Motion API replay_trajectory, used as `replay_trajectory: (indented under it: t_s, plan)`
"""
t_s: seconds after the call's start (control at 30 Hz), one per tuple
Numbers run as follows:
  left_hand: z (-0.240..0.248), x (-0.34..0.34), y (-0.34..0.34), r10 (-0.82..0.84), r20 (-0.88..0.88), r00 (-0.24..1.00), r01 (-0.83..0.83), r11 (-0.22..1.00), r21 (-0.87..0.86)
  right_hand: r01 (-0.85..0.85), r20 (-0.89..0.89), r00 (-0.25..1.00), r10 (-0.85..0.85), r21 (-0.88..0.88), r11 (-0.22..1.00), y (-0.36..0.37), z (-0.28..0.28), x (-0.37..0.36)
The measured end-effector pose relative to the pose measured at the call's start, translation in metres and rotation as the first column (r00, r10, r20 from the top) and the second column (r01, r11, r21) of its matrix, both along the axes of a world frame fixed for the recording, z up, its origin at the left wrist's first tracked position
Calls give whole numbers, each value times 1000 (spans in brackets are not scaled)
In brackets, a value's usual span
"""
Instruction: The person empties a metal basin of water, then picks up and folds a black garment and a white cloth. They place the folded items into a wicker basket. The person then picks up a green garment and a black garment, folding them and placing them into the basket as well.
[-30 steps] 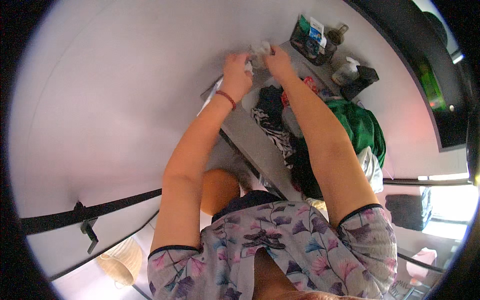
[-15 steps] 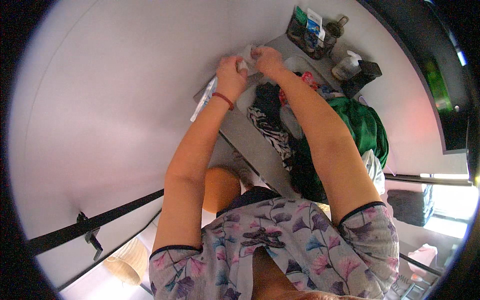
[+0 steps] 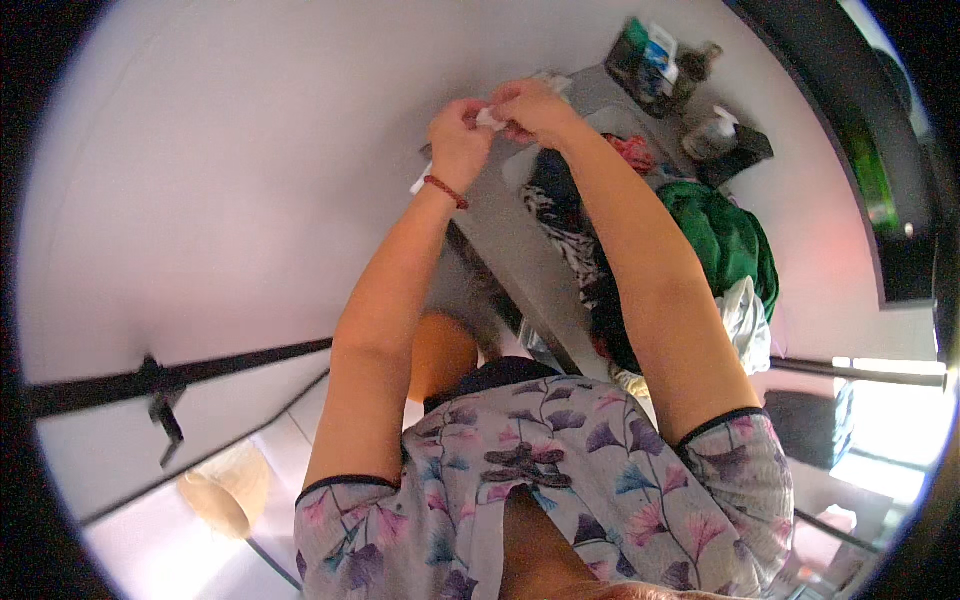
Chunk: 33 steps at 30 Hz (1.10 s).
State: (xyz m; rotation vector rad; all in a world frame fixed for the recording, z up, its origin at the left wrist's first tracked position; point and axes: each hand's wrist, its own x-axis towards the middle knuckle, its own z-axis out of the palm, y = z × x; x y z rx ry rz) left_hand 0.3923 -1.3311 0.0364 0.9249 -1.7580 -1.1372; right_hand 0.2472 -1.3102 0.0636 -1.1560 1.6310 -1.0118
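Note:
My left hand (image 3: 460, 140), with a red beaded bracelet at its wrist, and my right hand (image 3: 537, 112) meet at the far end of a grey counter (image 3: 495, 215). Their fingers pinch a small crumpled white piece (image 3: 489, 119) between them; tissue or thin cloth, I cannot tell which. Another whitish bit (image 3: 553, 84) shows just beyond my right hand, partly hidden. Below my left wrist, a white flat thing (image 3: 421, 180) sticks out at the counter's edge. Beside my right forearm lie a black-and-white striped garment (image 3: 560, 228) and a red patterned cloth (image 3: 630, 152).
Shiny green fabric (image 3: 725, 240) and white fabric (image 3: 743, 325) are heaped right of my right arm. A dark caddy (image 3: 655, 80), a pump bottle (image 3: 712, 135) and a black box (image 3: 745, 155) stand at the back right. A black rail (image 3: 250, 360) runs along the left wall.
My hands have drawn closer together around the white piece, and less of it shows. The view has shifted, so the counter and its things appear slightly farther right.

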Motion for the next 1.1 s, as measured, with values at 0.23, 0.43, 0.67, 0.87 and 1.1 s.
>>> replay_trajectory:
  t_s: [0.23,0.43,0.67,0.87,1.1]
  plan:
    - [-17,112,65,156,-172,973,-120,972,203,-72,68,995,76,-68,995,40,-18,100]
    - [-47,227,136,232,-200,952,-131,898,420,-312,154,940,304,29,950,97,-48,203]
    - [-89,306,248,477,-28,878,-401,768,500,-604,285,794,537,258,754,167,-102,292]
    - [-131,333,304,600,101,794,-550,636,542,-820,342,564,752,343,459,184,-146,324]
    - [-135,348,353,812,-2,584,-464,336,820,-860,366,470,803,396,323,208,-156,374]
